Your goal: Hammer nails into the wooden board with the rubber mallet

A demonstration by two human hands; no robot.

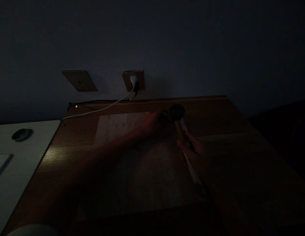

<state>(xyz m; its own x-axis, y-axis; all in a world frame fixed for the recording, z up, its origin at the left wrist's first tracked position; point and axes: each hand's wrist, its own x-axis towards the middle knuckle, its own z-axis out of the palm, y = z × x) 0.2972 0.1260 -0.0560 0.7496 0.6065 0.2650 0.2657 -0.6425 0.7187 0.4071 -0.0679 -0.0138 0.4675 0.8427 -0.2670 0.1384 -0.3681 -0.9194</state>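
Observation:
The light is very dim. My right hand (195, 152) is closed round the wooden handle of a mallet (177, 113), whose dark round head points away from me. A pale flat board (113, 129) lies on the wooden table, with several small dark marks near its far edge. My left hand (153, 121) reaches across to the board's far right part, right beside the mallet head. Its fingers look pressed together, but shadow and the mallet head hide what they grip. I cannot tell whether the mallet touches anything there.
On the wall, a white plug with a cable sits in an outlet (140, 80), left of it a switch plate (80, 81). The white cable (100, 110) runs along the back of the wooden table (231, 121). A white surface (41, 137) at left carries a dark ring-shaped object (21, 134).

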